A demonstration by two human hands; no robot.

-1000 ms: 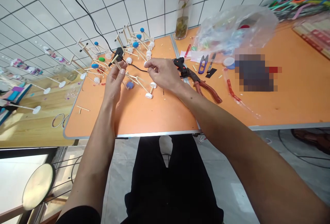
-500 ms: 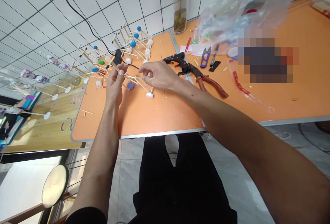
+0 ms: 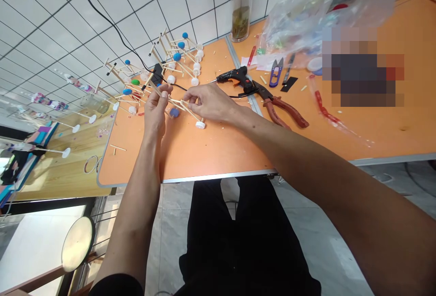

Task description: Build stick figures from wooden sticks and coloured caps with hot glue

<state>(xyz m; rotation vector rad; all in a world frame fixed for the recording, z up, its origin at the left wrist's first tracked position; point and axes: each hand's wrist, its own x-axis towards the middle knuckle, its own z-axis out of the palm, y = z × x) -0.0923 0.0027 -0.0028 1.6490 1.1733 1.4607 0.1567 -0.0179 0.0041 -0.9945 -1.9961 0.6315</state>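
Observation:
My left hand (image 3: 156,110) is closed around a small wooden-stick frame (image 3: 190,111), gripping one of its sticks between thumb and fingers. White bottle-cap wheels sit on the frame, one (image 3: 200,124) at its lower right end; a blue cap (image 3: 174,112) shows below it. From the right, my right hand (image 3: 211,102) pinches at the frame's upper stick, its fingertips hiding the exact contact. Similar stick models with blue caps (image 3: 177,56) and white wheels stand just behind my hands.
Right of my hands lie a black glue gun (image 3: 235,77), red-handled pliers (image 3: 284,109), purple snips (image 3: 275,73) and a red glittery strip (image 3: 323,112). A clear plastic bag (image 3: 299,23) and a glass bottle (image 3: 241,14) stand near the tiled wall. A black cord (image 3: 112,27) hangs down behind the models.
My right hand's fingertips have closed in on the frame's upper stick. My left hand keeps its hold. The whole view has shifted slightly.

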